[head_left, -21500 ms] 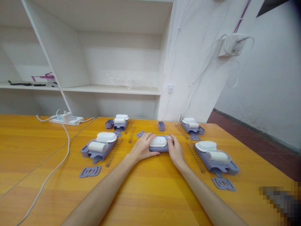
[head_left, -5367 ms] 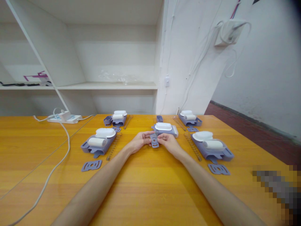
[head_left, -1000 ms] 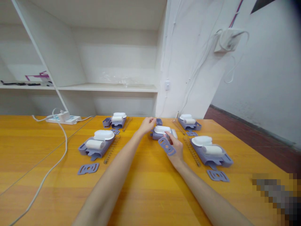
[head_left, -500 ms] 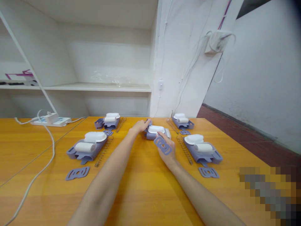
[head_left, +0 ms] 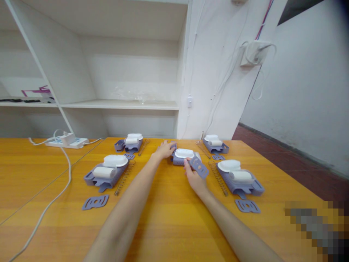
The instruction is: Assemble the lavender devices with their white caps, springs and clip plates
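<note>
At the far middle of the table stands a purple-grey plastic box (head_left: 180,161) with a white oval part (head_left: 184,153) on top. My left hand (head_left: 164,150) is at its left end, fingers closed on a purple edge there; the fingertips are partly hidden. My right hand (head_left: 195,179) pinches a flat slotted purple plate (head_left: 199,167), held tilted just in front of the box's right end. Behind that plate, part of a white piece shows at the box's right side.
Similar purple holders with white rolls stand left (head_left: 105,174) and right (head_left: 241,179), with smaller-looking ones behind. Slotted plates (head_left: 95,202) and coiled springs (head_left: 218,178) lie beside them. A power strip (head_left: 68,141) and white cable (head_left: 67,160) are at left.
My right hand has shifted the slotted plate rightward, off the front of the box. My left hand stays at the box's left end. The whole view has shifted slightly.
</note>
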### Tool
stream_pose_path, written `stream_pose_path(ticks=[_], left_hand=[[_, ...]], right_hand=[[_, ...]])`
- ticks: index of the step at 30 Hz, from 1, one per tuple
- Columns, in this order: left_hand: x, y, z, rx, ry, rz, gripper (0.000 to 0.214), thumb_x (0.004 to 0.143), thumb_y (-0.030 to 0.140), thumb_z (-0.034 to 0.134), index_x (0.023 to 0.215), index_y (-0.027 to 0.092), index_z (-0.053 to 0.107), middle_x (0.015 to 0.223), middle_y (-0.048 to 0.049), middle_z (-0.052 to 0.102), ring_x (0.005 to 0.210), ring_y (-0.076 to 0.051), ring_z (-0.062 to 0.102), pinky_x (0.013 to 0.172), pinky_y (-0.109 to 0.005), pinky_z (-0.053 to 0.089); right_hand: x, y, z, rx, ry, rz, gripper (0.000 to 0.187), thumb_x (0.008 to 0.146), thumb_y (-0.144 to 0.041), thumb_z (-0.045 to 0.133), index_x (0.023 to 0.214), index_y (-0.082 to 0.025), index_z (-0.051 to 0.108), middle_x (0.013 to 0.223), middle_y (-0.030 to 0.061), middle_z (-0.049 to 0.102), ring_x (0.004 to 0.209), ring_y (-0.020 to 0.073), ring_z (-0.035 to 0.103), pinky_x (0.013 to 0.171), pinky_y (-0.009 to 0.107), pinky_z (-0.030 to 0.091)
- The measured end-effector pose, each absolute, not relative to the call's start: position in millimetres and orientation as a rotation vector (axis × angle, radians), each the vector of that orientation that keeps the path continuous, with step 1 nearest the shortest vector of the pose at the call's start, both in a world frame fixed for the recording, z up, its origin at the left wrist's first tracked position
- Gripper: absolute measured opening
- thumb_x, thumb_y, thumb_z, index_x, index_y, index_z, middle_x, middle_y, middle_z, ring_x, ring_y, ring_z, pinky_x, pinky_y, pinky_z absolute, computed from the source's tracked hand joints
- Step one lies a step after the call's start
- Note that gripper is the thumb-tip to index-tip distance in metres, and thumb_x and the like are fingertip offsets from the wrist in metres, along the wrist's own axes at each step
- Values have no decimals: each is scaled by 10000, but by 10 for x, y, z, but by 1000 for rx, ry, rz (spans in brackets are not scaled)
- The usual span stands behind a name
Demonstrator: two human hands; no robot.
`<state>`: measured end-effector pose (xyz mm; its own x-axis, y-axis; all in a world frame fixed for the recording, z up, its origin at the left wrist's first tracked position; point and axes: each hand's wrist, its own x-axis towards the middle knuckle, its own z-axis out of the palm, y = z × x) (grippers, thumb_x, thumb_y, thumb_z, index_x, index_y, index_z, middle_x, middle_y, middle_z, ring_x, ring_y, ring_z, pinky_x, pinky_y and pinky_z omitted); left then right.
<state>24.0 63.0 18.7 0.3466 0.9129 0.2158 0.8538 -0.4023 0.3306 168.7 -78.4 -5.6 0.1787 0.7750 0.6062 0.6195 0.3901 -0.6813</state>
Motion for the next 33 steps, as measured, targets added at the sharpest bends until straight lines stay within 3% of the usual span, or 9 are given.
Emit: stream_pose_path(ticks=[3, 6, 10, 15, 23, 27, 33], left_hand=[[259, 610, 181, 2468, 1610, 532, 396, 862, 454, 377, 1212, 316, 499, 1177, -78, 533, 1101, -237, 479, 917, -361, 360], [219, 560, 189, 2480, 1662, 551, 417, 864, 478, 361, 1211, 288, 494, 1163, -87, 533, 1073, -239, 484, 893, -361, 370], [148, 465, 201, 2496, 1771, 572, 388, 853, 459, 406, 1166, 249, 501, 1177, -106, 507, 1099, -252, 453, 876, -370, 365], [114, 372, 187, 2528, 1900, 577, 363, 828, 421, 481, 1122, 209, 487, 1163, -129, 511, 1105, -278, 432, 905, -415, 315], [37, 207, 200, 2600, 2057, 565, 316, 831, 255, 481, 1132, 158, 474, 1089, -165, 549, 1078, -296, 442, 932, -453, 248], [-37, 133, 238, 2620, 2103, 519, 288, 841, 138, 386, 1105, 150, 500, 1044, -176, 566, 1044, -284, 472, 891, -431, 289], [-132, 169, 303, 2604, 2078, 429, 326, 807, 78, 372, 1089, 158, 516, 965, -162, 578, 926, -262, 562, 788, -379, 380]], right_hand=[[1694, -761, -52, -1248, -1471, 503, 401, 857, -492, 405, 804, -167, 634, 629, 33, 651, 533, 161, 605, 539, 254, 485], [1712, -727, -57, -1195, -1405, 670, 416, 833, -520, 435, 829, -160, 644, 701, 38, 664, 559, 162, 604, 560, 266, 484], [1726, -686, -57, -1182, -1445, 658, 393, 837, -494, 443, 879, -178, 673, 857, 51, 686, 749, 196, 622, 654, 294, 486], [1728, -660, -36, -1150, -1485, 633, 370, 838, -462, 460, 837, -174, 693, 843, 48, 691, 837, 198, 604, 815, 327, 442], [1726, -650, -65, -1186, -1489, 656, 367, 828, -474, 473, 825, -175, 685, 810, 51, 689, 755, 213, 611, 693, 321, 459], [1735, -626, -102, -1199, -1433, 698, 362, 820, -487, 476, 805, -188, 680, 778, 49, 693, 729, 219, 624, 593, 299, 458], [1792, -582, -150, -1192, -1413, 643, 371, 804, -495, 495, 722, -181, 675, 759, 71, 691, 741, 233, 622, 587, 318, 469]])
